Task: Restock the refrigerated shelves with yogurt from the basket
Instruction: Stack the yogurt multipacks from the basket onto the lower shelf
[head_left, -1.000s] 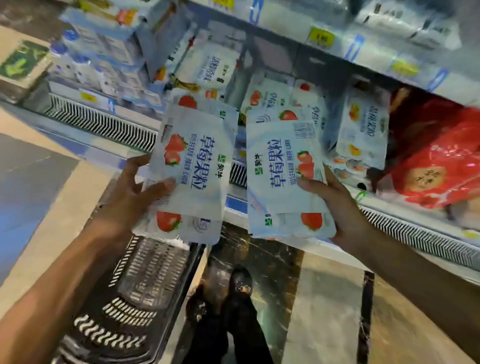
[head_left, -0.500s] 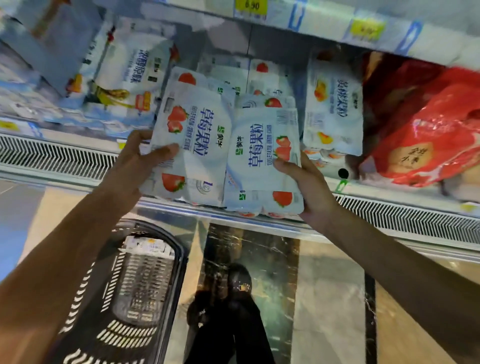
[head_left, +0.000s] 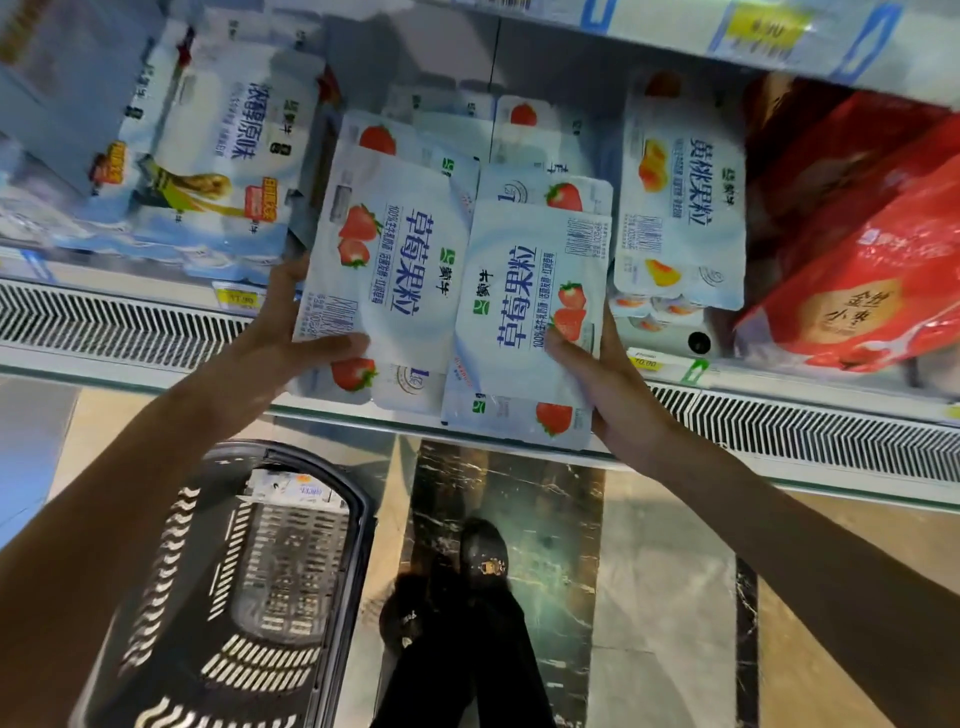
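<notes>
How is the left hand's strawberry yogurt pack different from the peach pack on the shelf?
The white strawberry yogurt pack shows red strawberries; the white peach yogurt pack shows yellow-orange peaches. The left hand holds the strawberry pack; the peach pack sits on the shelf untouched. Both have blue lettering.

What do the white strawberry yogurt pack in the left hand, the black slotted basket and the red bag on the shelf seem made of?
White strawberry yogurt pack: printed card sleeve, probably; flat, stiff, slight sheen.
Black slotted basket: moulded plastic, semi-gloss, regular slots.
Red bag: thin glossy plastic film, judging by wrinkles and highlights.
</notes>
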